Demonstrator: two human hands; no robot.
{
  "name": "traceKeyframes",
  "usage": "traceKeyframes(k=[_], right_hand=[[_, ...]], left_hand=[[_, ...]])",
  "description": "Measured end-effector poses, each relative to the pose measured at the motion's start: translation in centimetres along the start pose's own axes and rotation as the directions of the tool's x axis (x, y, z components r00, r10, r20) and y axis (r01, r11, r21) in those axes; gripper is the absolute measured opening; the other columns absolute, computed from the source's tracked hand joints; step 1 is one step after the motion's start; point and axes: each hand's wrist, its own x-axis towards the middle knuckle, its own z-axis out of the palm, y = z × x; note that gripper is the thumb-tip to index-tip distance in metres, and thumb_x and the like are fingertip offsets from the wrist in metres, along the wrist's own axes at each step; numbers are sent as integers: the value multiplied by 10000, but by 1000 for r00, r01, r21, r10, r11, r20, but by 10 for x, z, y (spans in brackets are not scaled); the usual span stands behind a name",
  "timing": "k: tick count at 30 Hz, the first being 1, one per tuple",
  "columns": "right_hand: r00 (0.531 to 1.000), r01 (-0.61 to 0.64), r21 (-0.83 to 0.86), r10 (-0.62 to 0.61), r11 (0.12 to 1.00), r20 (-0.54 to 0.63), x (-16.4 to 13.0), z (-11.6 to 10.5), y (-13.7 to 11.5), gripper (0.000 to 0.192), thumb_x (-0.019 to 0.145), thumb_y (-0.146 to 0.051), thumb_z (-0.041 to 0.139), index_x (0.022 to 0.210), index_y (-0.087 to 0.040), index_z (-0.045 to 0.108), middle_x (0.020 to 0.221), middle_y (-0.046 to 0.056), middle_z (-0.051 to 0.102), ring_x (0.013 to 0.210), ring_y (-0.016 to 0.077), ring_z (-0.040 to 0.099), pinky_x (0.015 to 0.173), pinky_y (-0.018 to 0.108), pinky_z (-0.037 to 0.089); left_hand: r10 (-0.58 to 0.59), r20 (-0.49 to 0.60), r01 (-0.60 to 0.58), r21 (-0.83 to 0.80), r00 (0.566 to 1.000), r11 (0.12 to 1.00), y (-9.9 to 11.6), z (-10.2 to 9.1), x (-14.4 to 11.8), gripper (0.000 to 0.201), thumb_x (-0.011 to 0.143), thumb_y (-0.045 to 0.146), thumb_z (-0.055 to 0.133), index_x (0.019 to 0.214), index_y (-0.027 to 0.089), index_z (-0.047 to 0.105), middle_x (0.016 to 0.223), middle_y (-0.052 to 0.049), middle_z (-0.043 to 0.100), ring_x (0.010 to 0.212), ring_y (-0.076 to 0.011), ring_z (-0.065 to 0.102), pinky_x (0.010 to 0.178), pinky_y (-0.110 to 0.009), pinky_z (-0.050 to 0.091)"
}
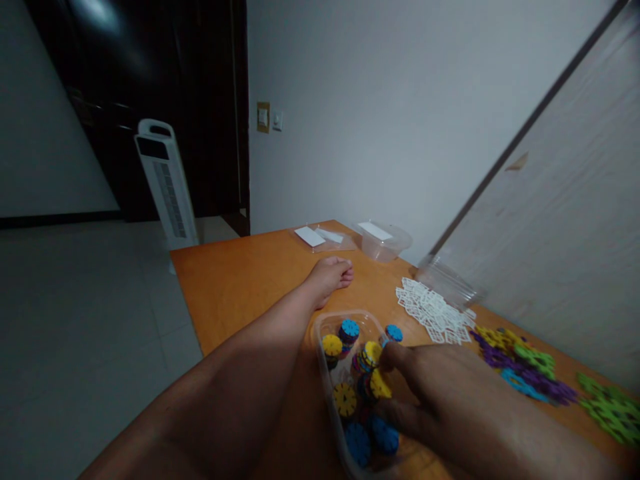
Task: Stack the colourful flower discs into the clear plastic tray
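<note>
A: Grey walls and a dark doorway are framing the room in the head view; a white tower fan [167,183] is standing on the tiled floor beside the orange bench [240,280].

B: Where is the left hand [333,275] sitting?

A: It is lying on the bench, well apart from the work, with the fingers curled loosely and holding nothing.

B: And the right hand [430,383]?

A: It is reaching into the clear tub [325,373] at the near edge of the bench. Its fingers are bunching among the round toothed discs [367,373] in blue, yellow and purple. Whether the fingers are actually pinching a disc cannot be told; the view is blurred there.

B: What is lying around it?

A: White lattice pieces [435,312] are lying in a heap just beyond the tub. Coloured flat pieces [530,370] are spreading along the wall side, to the right. Two clear containers [383,240] with white sheets are sitting at the far end of the bench.
</note>
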Motion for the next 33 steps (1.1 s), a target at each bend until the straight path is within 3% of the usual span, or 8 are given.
traceKeyframes(k=[11, 17, 22, 25, 29, 33], right_hand=[[1000, -17, -66, 17, 998, 5, 0, -2, -3, 194, 828, -413, 623, 920, -247, 662, 857, 100, 771, 804, 341, 727, 588, 359, 354], [999, 10, -54, -12, 999, -47, -1, 1, -4, 90, 810, -291, 622, 880, -241, 646, 799, 69, 753, 706, 283, 707, 583, 334, 353], [999, 14, -16, -15, 1000, -52, -5, -4, -1, 155, 849, -371, 612, 943, -249, 631, 808, 65, 739, 708, 265, 684, 568, 315, 336], [996, 1, 33, 2, 999, -90, -7, -12, 12, 154, 909, -401, 539, 910, -260, 603, 760, 37, 708, 656, 220, 639, 559, 303, 324], [971, 15, 122, 14, 992, -238, 1, -17, 44, 117, 926, -303, 495, 881, -250, 590, 746, 15, 675, 669, 182, 595, 585, 286, 338], [971, 13, 168, 28, 986, -236, 17, -9, 68, 128, 872, -213, 516, 872, -231, 643, 735, 9, 663, 672, 174, 581, 590, 274, 341]], left_hand=[[3, 9, -3, -1, 1000, 1000, -1, -1, 2, 126, 893, 227, 607, 802, 148, 572, 747, -19, 601, 652, -77, 576, 715, -223, 504], [-1, 8, 1, 4, 1000, 1000, -1, 0, 2, 123, 891, 220, 606, 797, 150, 567, 733, -10, 594, 642, -75, 571, 710, -221, 496], [4, 2, -4, 5, 1000, 1000, -2, -1, 3, 121, 890, 221, 605, 800, 147, 573, 742, -16, 601, 641, -77, 574, 706, -227, 500], [7, 10, -7, -3, 1000, 1000, -2, -1, 4, 121, 885, 231, 618, 807, 146, 580, 746, -19, 607, 644, -76, 579, 701, -222, 501], [-1, 0, 1, -10, 1000, 1000, -2, -2, 4, 132, 872, 236, 637, 794, 145, 583, 737, -22, 611, 638, -79, 584, 689, -220, 505], [7, 6, -7, -18, 1000, 1000, -2, -4, 4, 133, 858, 240, 659, 792, 144, 595, 738, -25, 622, 656, -82, 600, 697, -218, 513]])
